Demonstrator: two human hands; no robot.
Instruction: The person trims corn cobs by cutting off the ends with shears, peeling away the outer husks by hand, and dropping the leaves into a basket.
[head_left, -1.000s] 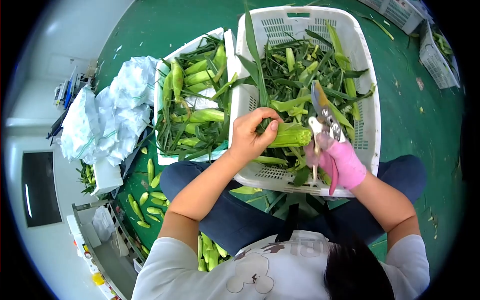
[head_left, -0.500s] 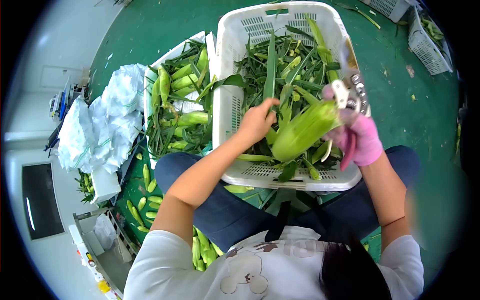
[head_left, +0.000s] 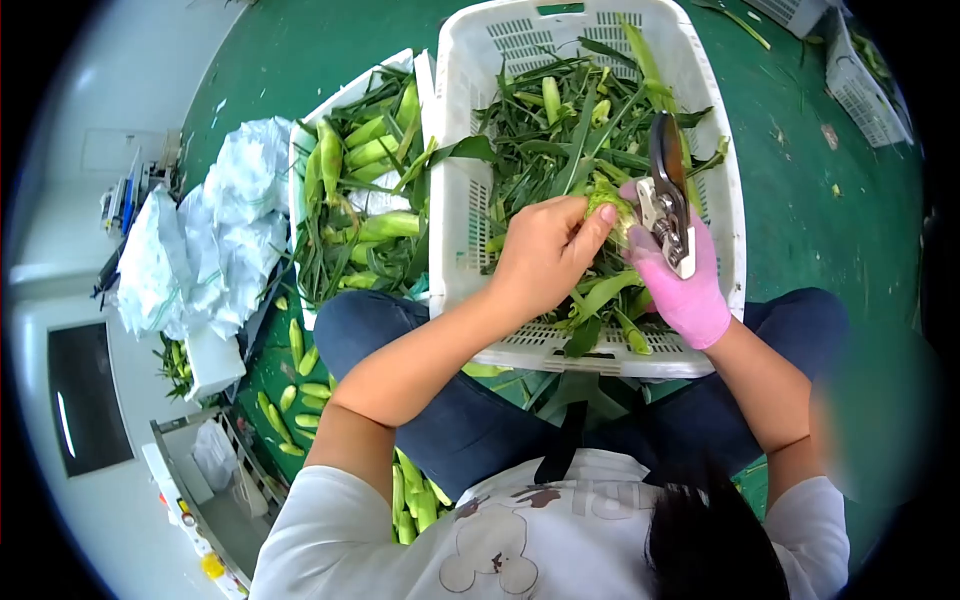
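My left hand (head_left: 545,250) is bare and closed around an ear of corn (head_left: 608,203), its thumb lying over the green husk. Most of the ear is hidden by my fingers. A pink glove with pale fingertips covers my right hand (head_left: 690,285), which grips a pair of pruning shears (head_left: 672,185) with dark and metal parts pointing away from me. The gloved fingers also touch the ear's right side. Both hands are over a white perforated crate (head_left: 460,220) holding cut leaves and husks (head_left: 545,130).
To the left stands a white box (head_left: 299,190) of unhusked corn (head_left: 375,150). Beyond it are white plastic bags (head_left: 240,210). Trimmed ears (head_left: 297,340) lie on the green floor beside my left leg. Another crate (head_left: 860,95) sits at the far right.
The ear has turned from lying tilted toward me to being mostly covered by both hands. My left hand moved right onto it. The shears now point upward.
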